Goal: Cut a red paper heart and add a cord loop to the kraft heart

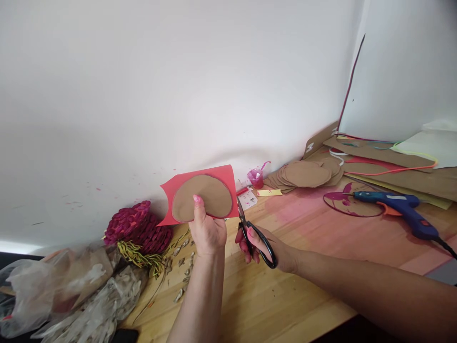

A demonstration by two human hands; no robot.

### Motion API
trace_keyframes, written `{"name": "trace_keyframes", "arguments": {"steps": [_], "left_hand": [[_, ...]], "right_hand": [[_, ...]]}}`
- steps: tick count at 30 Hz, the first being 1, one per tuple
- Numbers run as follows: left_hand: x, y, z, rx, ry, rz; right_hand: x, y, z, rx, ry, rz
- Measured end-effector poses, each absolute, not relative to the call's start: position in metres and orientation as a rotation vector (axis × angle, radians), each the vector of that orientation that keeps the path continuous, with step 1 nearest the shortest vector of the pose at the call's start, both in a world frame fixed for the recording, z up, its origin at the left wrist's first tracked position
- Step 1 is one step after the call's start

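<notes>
Cutting seems best kept close to the oval (217, 195), which is thumb-pinned against the card (170, 186) by the half-closed left hand (209, 233) above the surface (250, 295); scissors (244, 222) are gripped in the curled right hand (283, 252), beside the card's edge.

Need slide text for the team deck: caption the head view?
Left hand holds cardboard oval against red sheet; right hand holds black-handled scissors beside the sheet's edge.

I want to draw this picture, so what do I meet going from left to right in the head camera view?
Plastic bags → dark pink bundle → red sheet → black scissors → stack of cardboard ovals → blue glue gun.
</notes>
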State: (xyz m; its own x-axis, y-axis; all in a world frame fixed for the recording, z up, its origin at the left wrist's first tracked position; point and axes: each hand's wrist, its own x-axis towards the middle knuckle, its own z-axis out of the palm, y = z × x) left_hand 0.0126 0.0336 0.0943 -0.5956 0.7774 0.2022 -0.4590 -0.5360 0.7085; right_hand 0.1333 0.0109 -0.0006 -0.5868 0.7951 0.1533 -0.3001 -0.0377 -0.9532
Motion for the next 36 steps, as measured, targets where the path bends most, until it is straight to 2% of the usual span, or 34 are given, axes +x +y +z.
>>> {"name": "trace_keyframes", "arguments": {"steps": [11,18,27,36], "left_hand": [[0.012,0.034,0.095,0.659,0.861,2.174],[0.01,0.035,0.097,0.559,0.815,2.109],[0.027,0.025,0.075,0.546,0.812,1.968],[0.013,0.014,0.051,0.39,0.868,1.968]], "right_hand": [[0.126,0.003,-0.014,-0.527,-1.42,1.799],[0.129,0.019,0.004,-0.774,-1.098,1.792],[0.146,0.048,0.005,-0.57,-1.004,1.733],[0.143,0.043,0.0,-0.628,-1.181,1.698]]}}
